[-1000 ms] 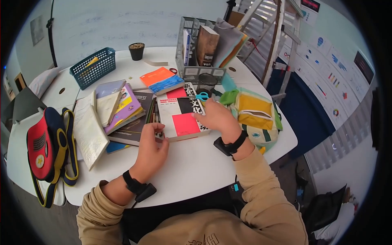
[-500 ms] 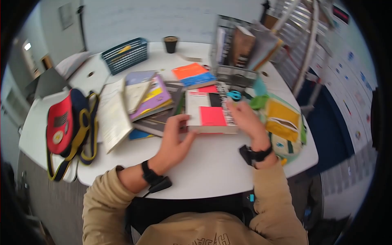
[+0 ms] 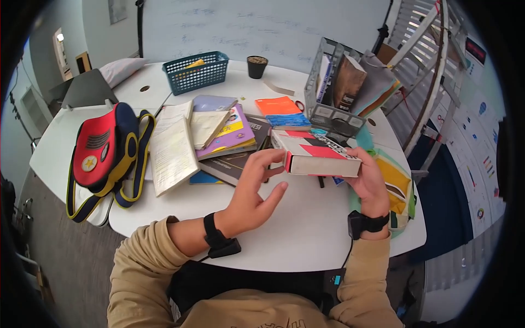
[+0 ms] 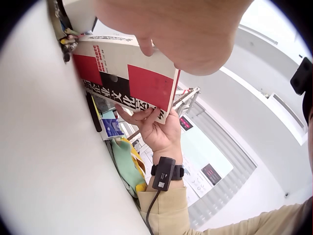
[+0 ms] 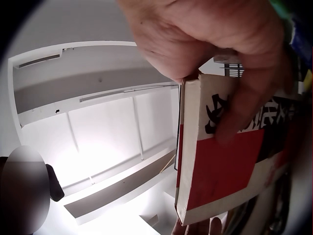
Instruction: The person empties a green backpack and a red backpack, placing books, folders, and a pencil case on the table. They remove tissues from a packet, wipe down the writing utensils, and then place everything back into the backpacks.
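A thick white, red and black book (image 3: 322, 164) is tilted above the table, its page edges facing me in the head view. My right hand (image 3: 369, 183) grips its right side, with fingers lying over the cover in the right wrist view (image 5: 244, 107). At the book's left edge is my left hand (image 3: 251, 191), fingers extended against it and thumb spread away. The left wrist view shows the cover (image 4: 146, 83) with large characters along one side. Behind the book, the blue handles of scissors (image 3: 319, 132) show partly.
To the left lie an overlapping pile of books (image 3: 235, 128) and a red and navy bag (image 3: 104, 147). A yellow and green bag (image 3: 396, 188) is beside my right hand. An orange and blue book (image 3: 281, 112), a mesh file rack (image 3: 317, 93) and a teal basket (image 3: 197, 74) stand farther back.
The book has risen off the table and tilted, its near edge up, with my right hand now gripping its right side. The head view has turned left.
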